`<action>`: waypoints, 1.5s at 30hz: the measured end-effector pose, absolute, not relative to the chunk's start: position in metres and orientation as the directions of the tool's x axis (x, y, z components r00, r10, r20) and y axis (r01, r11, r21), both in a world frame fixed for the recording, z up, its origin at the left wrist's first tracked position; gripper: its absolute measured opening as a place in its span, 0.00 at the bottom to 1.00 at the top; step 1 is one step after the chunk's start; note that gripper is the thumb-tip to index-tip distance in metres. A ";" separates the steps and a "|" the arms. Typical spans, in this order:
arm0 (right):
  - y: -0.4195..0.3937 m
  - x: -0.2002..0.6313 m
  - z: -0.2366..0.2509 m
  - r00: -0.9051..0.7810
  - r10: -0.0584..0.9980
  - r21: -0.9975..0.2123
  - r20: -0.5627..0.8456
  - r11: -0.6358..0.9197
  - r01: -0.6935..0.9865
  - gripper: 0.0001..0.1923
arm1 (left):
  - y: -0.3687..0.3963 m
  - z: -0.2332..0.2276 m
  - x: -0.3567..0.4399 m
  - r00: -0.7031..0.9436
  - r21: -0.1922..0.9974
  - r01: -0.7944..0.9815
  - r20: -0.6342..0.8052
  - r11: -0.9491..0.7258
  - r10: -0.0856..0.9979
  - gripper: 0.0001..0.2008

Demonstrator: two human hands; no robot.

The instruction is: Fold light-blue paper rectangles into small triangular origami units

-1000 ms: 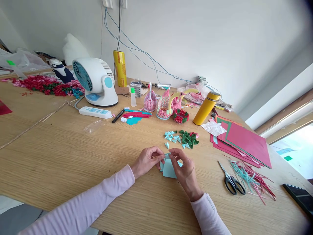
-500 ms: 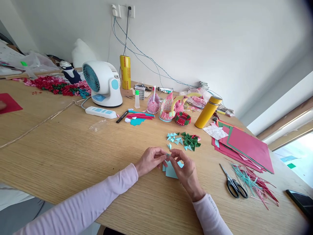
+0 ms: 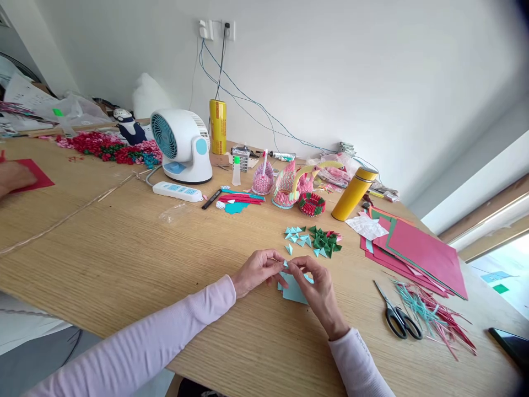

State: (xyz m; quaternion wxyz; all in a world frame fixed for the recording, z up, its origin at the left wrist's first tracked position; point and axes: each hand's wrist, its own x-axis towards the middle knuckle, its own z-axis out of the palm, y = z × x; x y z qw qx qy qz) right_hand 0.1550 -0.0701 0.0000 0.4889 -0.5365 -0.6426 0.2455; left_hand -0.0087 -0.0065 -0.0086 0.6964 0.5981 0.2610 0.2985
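Note:
Between the fingertips of both hands is a small light-blue folded paper piece [image 3: 285, 264], mostly covered by the fingers. My left hand [image 3: 257, 271] pinches it from the left, and my right hand [image 3: 316, 284] pinches it from the right. Beneath the hands lie light-blue paper rectangles [image 3: 294, 292], partly hidden by the right fingers. Just beyond the fingertips sits a single light-blue folded triangle [image 3: 288, 250]. Further back are more light-blue triangles [image 3: 298, 237] beside a pile of dark-green triangles [image 3: 326, 241].
Black-handled scissors [image 3: 397, 314] and thin paper strips [image 3: 438, 314] lie to the right, below stacked coloured sheets [image 3: 425, 248]. A yellow flask [image 3: 354, 194], folded-paper models [image 3: 285, 187] and a white fan [image 3: 182, 144] stand behind. Another person's hand [image 3: 14, 176] rests over red paper at far left.
The view has shifted slightly, so the scene sits a little further right. More of the other person's hand shows on the red paper. My hands still hold the small piece, now showing more.

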 end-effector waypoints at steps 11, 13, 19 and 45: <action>-0.071 0.157 0.002 0.047 0.972 -0.922 0.230 0.202 0.331 0.16 | -0.009 -0.006 -0.007 0.658 0.996 -0.081 0.035 0.025 0.753 0.19; -0.069 0.158 -0.001 0.073 0.970 -0.930 0.231 0.198 0.310 0.16 | -0.009 -0.007 -0.007 0.675 0.997 -0.082 0.052 0.005 0.736 0.19; -0.068 0.160 -0.008 0.067 0.975 -0.955 0.212 0.192 0.225 0.17 | -0.014 0.000 -0.008 0.684 0.988 -0.124 0.149 -0.087 0.714 0.16; -0.069 0.156 -0.007 0.170 0.935 -0.908 0.312 0.240 0.343 0.15 | -0.017 -0.003 -0.005 0.649 0.983 -0.143 0.183 -0.117 0.739 0.16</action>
